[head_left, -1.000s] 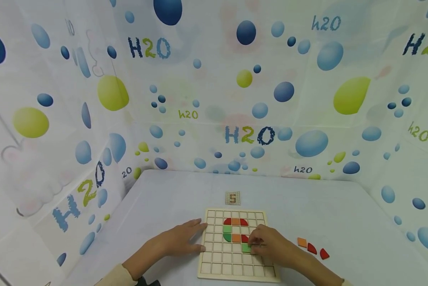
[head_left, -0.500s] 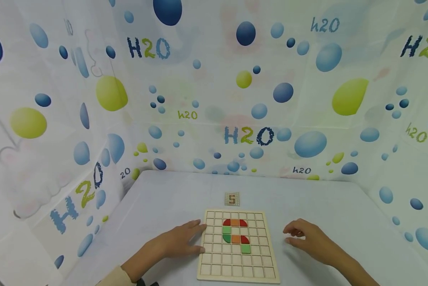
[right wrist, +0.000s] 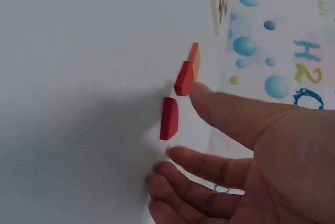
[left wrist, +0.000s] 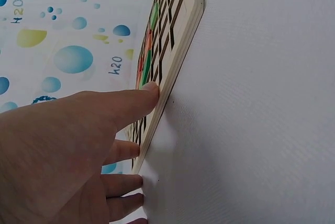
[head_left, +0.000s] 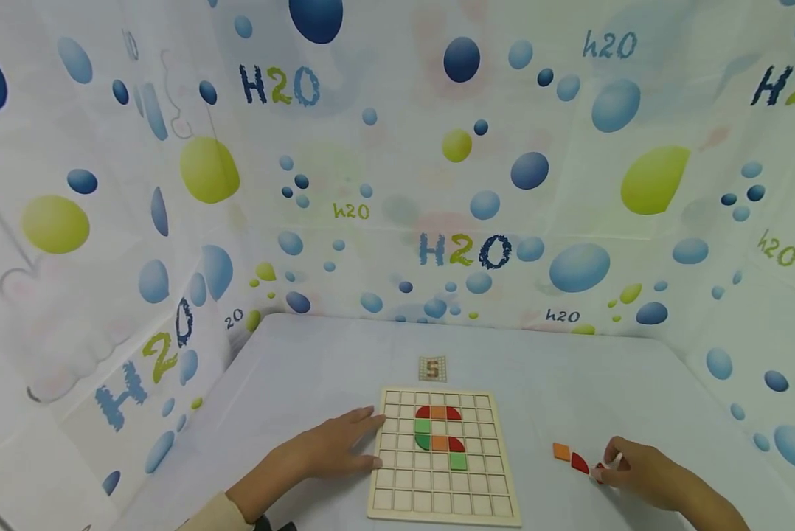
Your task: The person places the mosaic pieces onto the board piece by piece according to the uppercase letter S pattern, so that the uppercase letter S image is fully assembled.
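A wooden grid board (head_left: 414, 501) lies on the table with red, orange and green tiles set in its squares, among them a light green square tile (head_left: 458, 462). My left hand (head_left: 336, 445) rests against its left edge, fingers spread; in the left wrist view the thumb (left wrist: 138, 101) touches the rim. To the right of the board, my right hand (head_left: 643, 472) is at the rightmost of two red quarter-round tiles (right wrist: 169, 119). Thumb and index finger stand apart on either side of that tile, with no contact visible. The other red tile (head_left: 580, 463) lies beside an orange square tile (head_left: 560, 451).
A small pattern card (head_left: 432, 368) with an S-like figure lies behind the board. The white table (head_left: 318, 354) meets a bubble-printed cloth backdrop (head_left: 397, 184) at the back and sides.
My right hand has left the light green tile on the board and moved right, then forward and down to the loose tiles. The left hand has stayed at the board's edge.
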### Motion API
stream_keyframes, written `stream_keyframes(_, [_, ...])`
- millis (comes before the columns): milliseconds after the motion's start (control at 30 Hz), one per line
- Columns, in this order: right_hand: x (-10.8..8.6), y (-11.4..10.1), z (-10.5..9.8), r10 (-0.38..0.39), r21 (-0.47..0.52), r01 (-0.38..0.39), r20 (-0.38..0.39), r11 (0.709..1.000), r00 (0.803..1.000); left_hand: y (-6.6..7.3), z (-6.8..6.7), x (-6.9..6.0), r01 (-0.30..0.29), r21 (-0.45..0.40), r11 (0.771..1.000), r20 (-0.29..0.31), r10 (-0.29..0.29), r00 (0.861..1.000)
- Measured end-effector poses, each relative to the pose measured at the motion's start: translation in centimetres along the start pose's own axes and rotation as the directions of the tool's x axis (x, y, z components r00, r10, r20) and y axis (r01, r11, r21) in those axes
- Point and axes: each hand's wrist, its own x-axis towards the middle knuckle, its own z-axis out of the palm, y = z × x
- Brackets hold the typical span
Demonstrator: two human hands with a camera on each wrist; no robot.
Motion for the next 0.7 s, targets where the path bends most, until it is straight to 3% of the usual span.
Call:
stream_keyframes(233, [0.2,0.2,0.8,0.012,-0.031,-0.013,-0.041,0.999,0.999,0.2,0.2,0.0,0.009,-0.005,1.0,0.007,-0.009,1.0])
stream_keyframes(467, [0.4,-0.1,1.4,-0.035,0.002,0.035,-0.069,0.999,0.997,0.4,0.0,-0.3,0.001,0.003,1.0,-0.002,-0.001,1.0])
stream_keyframes(700, [0.1,-0.6,1.2,-0.001,-0.036,-0.002,-0.062,0.999,0.998,0.5,-0.1,-0.2,0.005,0.004,1.0,-0.003,-0.005,1.0])
